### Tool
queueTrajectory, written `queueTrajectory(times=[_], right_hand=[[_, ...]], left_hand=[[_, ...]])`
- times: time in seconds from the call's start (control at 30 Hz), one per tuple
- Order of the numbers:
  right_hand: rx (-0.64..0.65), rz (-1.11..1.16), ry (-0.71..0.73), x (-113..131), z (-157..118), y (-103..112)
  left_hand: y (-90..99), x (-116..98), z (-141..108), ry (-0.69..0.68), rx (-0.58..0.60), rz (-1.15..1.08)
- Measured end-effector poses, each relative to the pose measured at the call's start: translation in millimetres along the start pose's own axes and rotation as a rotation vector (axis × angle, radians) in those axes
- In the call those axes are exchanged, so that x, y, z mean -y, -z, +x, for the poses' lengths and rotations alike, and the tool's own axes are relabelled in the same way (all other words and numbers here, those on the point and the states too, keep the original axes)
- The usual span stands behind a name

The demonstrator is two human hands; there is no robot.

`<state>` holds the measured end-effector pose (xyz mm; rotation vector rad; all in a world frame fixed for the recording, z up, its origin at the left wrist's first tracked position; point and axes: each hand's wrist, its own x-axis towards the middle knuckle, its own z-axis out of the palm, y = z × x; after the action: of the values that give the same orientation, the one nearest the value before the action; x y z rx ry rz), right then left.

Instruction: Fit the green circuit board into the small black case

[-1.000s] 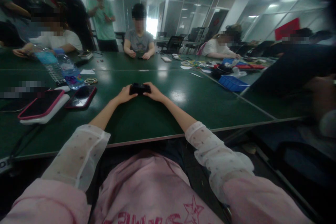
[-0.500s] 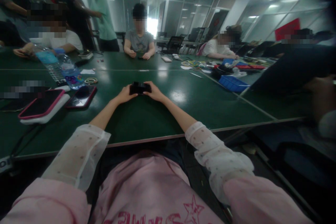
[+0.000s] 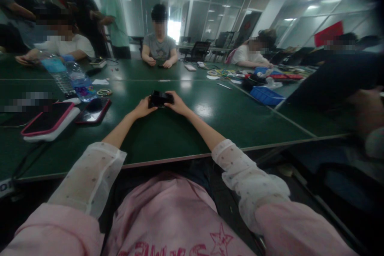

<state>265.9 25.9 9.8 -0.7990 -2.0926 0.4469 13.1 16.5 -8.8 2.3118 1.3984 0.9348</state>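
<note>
Between my two hands, over the green table (image 3: 210, 128), is a small black box-shaped object (image 3: 161, 99) with a glossy surface. I cannot make out what kind of thing it is. My left hand (image 3: 144, 109) grips its left end, thumb along the near side. At the right end, my right hand (image 3: 179, 106) pinches it, the thumb on the near edge and the fingers behind. Most fingertips are hidden by the object.
To the left lie a phone (image 3: 93, 111), a pink-edged device (image 3: 49, 119) and two plastic bottles (image 3: 81, 84). A blue basket (image 3: 267, 95) and loose cables (image 3: 223, 73) are at the right. Several people sit around, one person (image 3: 159, 46) opposite.
The black object has turned slightly, its top outline now slanting down to the right. My right fingers have shifted a little on it; my left hand has barely moved.
</note>
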Motion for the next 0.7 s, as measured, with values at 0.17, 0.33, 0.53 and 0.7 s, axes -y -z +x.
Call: queueTrajectory(times=[0.17,0.33,0.53,0.7], right_hand=[[-0.054,0.029,0.013,-1.1,2.3,3.2],[-0.158,-0.014,-0.049,-0.5,5.8,11.6],[-0.421,-0.238,-0.238,3.2,6.0,28.8],[-0.429,-0.409,-0.4,-1.0,-6.4,34.6]], left_hand=[[1.0,0.4,1.8,-0.032,0.017,0.001],[-0.5,5.3,0.3,-0.019,0.008,-0.003],[0.0,5.8,-0.5,-0.013,0.017,-0.002],[1.3,2.4,-0.3,-0.022,0.01,0.016]])
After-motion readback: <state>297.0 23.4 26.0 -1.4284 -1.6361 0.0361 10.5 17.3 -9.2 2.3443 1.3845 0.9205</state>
